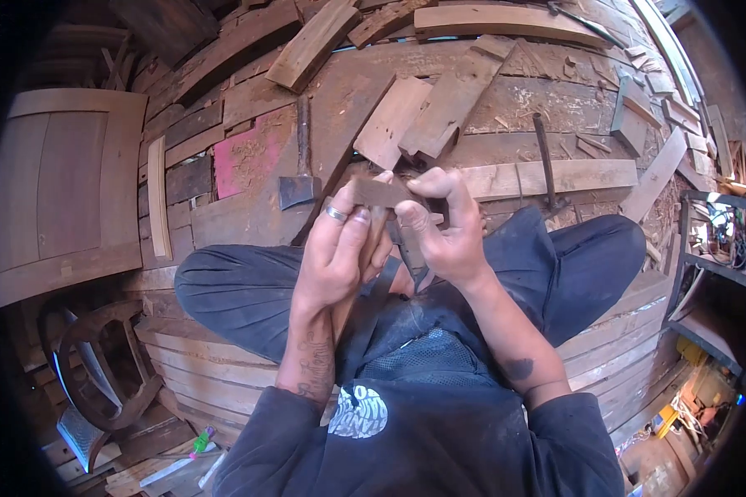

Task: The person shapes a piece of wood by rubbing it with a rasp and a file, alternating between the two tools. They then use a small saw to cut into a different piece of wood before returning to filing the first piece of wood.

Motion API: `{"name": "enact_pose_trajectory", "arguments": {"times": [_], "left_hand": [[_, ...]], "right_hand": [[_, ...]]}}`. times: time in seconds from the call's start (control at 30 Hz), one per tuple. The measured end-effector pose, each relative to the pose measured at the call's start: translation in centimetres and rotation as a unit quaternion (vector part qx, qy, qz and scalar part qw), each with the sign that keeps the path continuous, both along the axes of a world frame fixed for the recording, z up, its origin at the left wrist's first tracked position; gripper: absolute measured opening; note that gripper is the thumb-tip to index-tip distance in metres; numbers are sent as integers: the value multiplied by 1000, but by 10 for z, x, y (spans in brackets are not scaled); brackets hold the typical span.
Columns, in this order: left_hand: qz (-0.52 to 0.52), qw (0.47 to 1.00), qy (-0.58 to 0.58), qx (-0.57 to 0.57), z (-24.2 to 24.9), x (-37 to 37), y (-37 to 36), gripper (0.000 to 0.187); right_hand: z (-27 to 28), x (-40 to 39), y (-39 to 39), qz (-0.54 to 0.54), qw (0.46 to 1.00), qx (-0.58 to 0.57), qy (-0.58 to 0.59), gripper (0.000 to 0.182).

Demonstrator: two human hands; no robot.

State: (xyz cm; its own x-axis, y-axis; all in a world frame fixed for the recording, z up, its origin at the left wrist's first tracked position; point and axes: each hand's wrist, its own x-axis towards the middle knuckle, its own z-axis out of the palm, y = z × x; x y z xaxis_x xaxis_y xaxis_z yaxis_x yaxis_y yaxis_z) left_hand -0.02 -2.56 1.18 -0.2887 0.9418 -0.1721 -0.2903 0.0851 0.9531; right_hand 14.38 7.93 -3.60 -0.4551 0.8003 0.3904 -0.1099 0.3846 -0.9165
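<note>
A small flat brown piece (pixel 380 194) spans the gap between my two hands, in front of my chest. My left hand (pixel 333 248), with a ring on one finger, is closed on its left end. A wooden handle (pixel 345 311) runs down beneath the left palm towards my lap. The right end is pinched between the thumb and fingers of my right hand (pixel 448 222). Below the hands, a dark pointed metal part (pixel 414 253) shows; how it joins the handle is hidden.
An axe (pixel 299 189) lies left of centre and a hammer-like tool (pixel 545 161) lies right. Wooden boards (pixel 394 120) and shavings are spread ahead. A panelled door (pixel 66 182) is at far left, a dark shelf (pixel 713 269) at far right.
</note>
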Motion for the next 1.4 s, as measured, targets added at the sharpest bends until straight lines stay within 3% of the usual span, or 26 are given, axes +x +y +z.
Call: {"name": "enact_pose_trajectory", "arguments": {"times": [0.07,0.13,0.17,0.2,0.27,0.37,0.4,0.47,0.5,0.6,0.63,0.73,0.77,0.8,0.9,1.0,1.03,1.1,1.2,1.23,1.3,1.4], "left_hand": [[40,999,18,6,1,5,7,38],[-5,1000,28,-10,0,1,11,32],[-29,999,28,-29,-3,2,7,30],[-50,996,63,-46,-6,5,3,30],[-52,998,27,-31,-1,0,-1,32],[-9,994,107,15,-15,1,7,36],[-4,993,118,25,-17,0,12,38],[-53,995,80,-3,-14,-1,4,42],[-83,995,62,-17,-12,-1,-2,44],[-38,996,70,25,-2,-1,1,43],[-15,996,75,38,-2,2,5,42],[-53,991,119,11,-17,1,4,41],[-57,990,128,4,-14,3,1,40],[-62,989,137,-4,-11,4,-1,38],[-4,996,89,19,-2,3,8,34],[-73,995,72,18,-7,2,7,37],[-92,994,64,9,-6,3,-1,38],[-36,994,100,21,-2,0,3,32],[-20,999,35,-5,-8,4,4,36],[-56,991,120,-7,-24,1,0,37],[-84,981,177,-10,-26,3,-12,39],[-53,990,129,32,-1,-3,6,40]], "right_hand": [[-15,2,-2,-20,999,-45,5,27],[-14,3,-8,-58,993,-106,9,26],[-15,4,-6,-41,998,-57,5,26],[-7,-3,-3,0,996,-46,78,25],[-3,-6,5,0,997,54,58,26],[-26,7,-3,-23,998,-44,45,28],[-22,6,3,-31,999,-22,29,28],[-6,8,-4,-54,998,-13,-20,30],[-4,5,-1,-30,999,-14,19,30],[-16,6,2,-21,999,19,33,30],[-18,10,-2,-8,998,-58,39,32],[-7,9,2,-43,999,-5,14,33],[-3,8,3,-12,997,-62,46,32],[-7,9,2,-5,998,-49,35,31],[-17,10,3,0,1000,-25,17,31],[-6,4,0,-28,998,-5,50,29],[-5,4,1,8,996,-50,74,28],[-21,10,1,2,997,-60,50,29],[-31,13,7,-7,999,-25,42,30],[-11,7,8,-18,999,6,45,30],[-5,7,13,2,996,74,50,30],[-20,20,6,-12,1000,2,-10,31]]}}
